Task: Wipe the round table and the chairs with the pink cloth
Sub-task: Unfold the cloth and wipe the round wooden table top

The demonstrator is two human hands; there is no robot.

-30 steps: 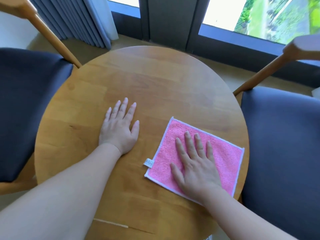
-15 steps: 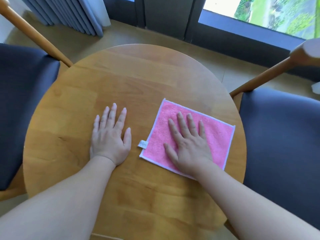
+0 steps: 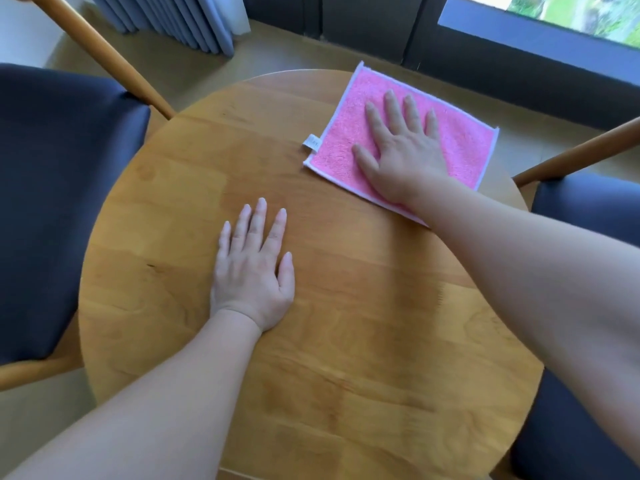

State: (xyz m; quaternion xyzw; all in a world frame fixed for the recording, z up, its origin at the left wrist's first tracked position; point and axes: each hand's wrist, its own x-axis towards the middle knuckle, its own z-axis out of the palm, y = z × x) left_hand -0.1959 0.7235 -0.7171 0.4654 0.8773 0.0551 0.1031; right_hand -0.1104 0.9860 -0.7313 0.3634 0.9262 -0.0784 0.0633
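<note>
A round wooden table (image 3: 346,341) fills the middle of the view. The pink cloth (image 3: 464,147), edged in white with a small tag on its left side, lies flat at the table's far right edge, its far corner reaching just past the rim. My right hand (image 3: 401,150) presses flat on the cloth with straight, spread fingers. My left hand (image 3: 252,268) rests flat on the bare wood near the table's middle. A dark-cushioned wooden chair (image 3: 52,202) stands to the left, another chair (image 3: 588,209) to the right.
Grey curtains (image 3: 180,19) hang at the back left over a beige floor. A dark window frame (image 3: 485,57) runs along the back. The chairs' wooden armrests angle in close to the table's rim on both sides.
My right hand has pushed the pink cloth away from me, from the near right part of the table to its far right edge. My left hand has stayed flat on the wood.
</note>
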